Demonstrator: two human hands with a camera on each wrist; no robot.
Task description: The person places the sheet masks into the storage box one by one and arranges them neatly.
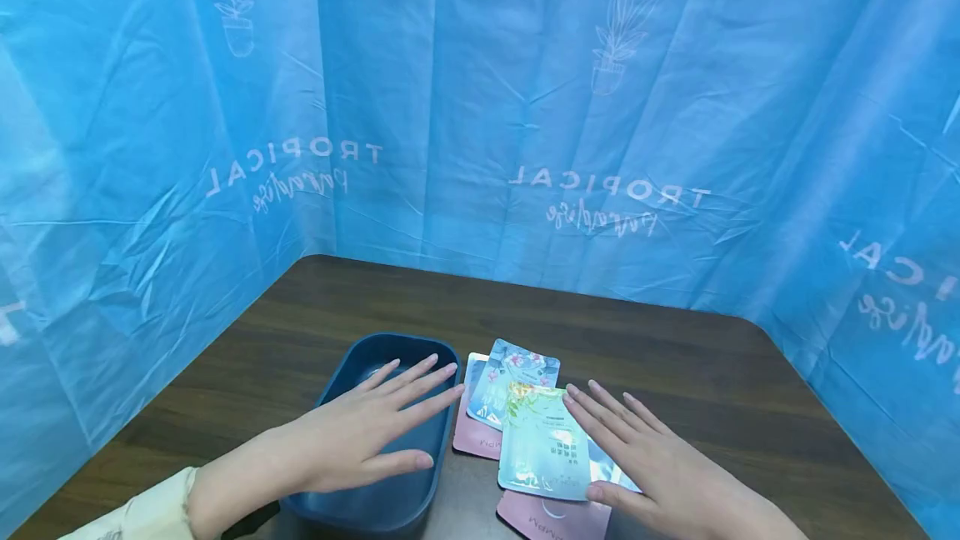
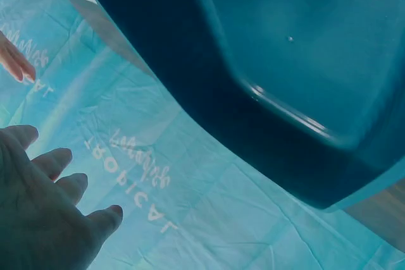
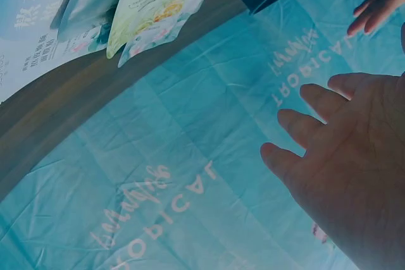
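Note:
My left hand (image 1: 367, 432) is held with fingers straight and spread over a dark blue plastic bin (image 1: 397, 502), and nothing is in its grasp. Only a small glint shows on the bin's bare floor. Right of the bin lies a loose pile of sheet mask packets. On top is a pale green packet (image 1: 542, 452), overlapping a light blue floral packet (image 1: 517, 369). Pink packets (image 1: 553, 517) stick out beneath. My right hand (image 1: 645, 457), palm down with fingers extended, hovers at the green packet's right edge and partly hides a shiny pale packet (image 1: 603, 465).
A dark wood-grain table (image 1: 660, 348) carries everything. Blue printed curtains (image 1: 480, 107) close off its back and both sides. The bin's raised rim (image 1: 397, 335) stands just left of the packets.

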